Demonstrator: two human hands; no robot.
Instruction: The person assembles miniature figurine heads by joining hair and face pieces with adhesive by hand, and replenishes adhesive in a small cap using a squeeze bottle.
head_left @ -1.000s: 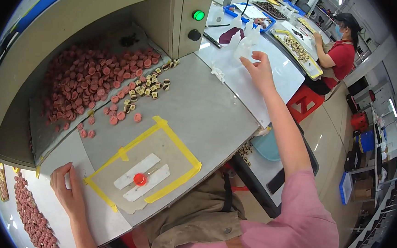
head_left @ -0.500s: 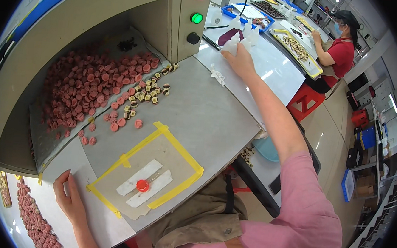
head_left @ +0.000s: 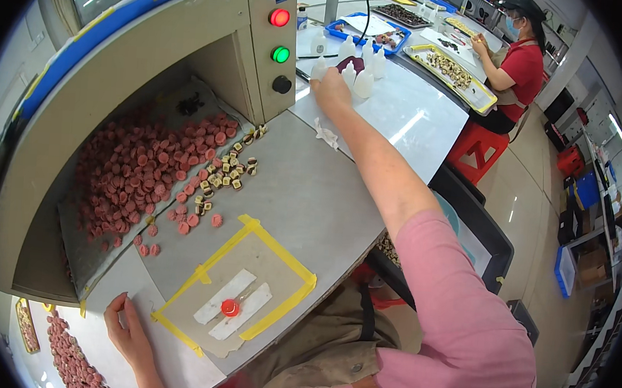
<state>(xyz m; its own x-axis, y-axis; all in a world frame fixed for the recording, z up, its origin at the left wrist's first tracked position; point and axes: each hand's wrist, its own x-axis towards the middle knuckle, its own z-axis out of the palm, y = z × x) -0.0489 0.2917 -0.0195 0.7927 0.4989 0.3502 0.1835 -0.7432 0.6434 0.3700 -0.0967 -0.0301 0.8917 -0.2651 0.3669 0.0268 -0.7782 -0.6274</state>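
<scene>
At the far side of the white table my right hand (head_left: 331,92) closes around a small translucent squeeze bottle (head_left: 319,68); part of the bottle is hidden behind the fingers. More such bottles (head_left: 364,83) stand upright beside and behind it, near a dark purple cloth (head_left: 351,64). My left hand (head_left: 128,331) rests at the near left on the worktop, fingers loosely bent and thumb apart, holding nothing. Right of it, yellow tape (head_left: 205,257) frames a sheet bearing two pale strips (head_left: 225,296) and a small round red piece (head_left: 230,307).
A beige arched machine (head_left: 213,50) covers a heap of pink ridged pieces (head_left: 132,171). Small cream-and-brown blocks (head_left: 227,170) lie at its mouth. A crumpled white scrap (head_left: 326,134) lies near my right forearm. A masked co-worker (head_left: 518,68) sits by a yellow-rimmed tray (head_left: 453,73).
My right hand has moved left, carrying the bottle away from the other bottles. The whole view has shifted a little. My left hand stays resting on the worktop.
</scene>
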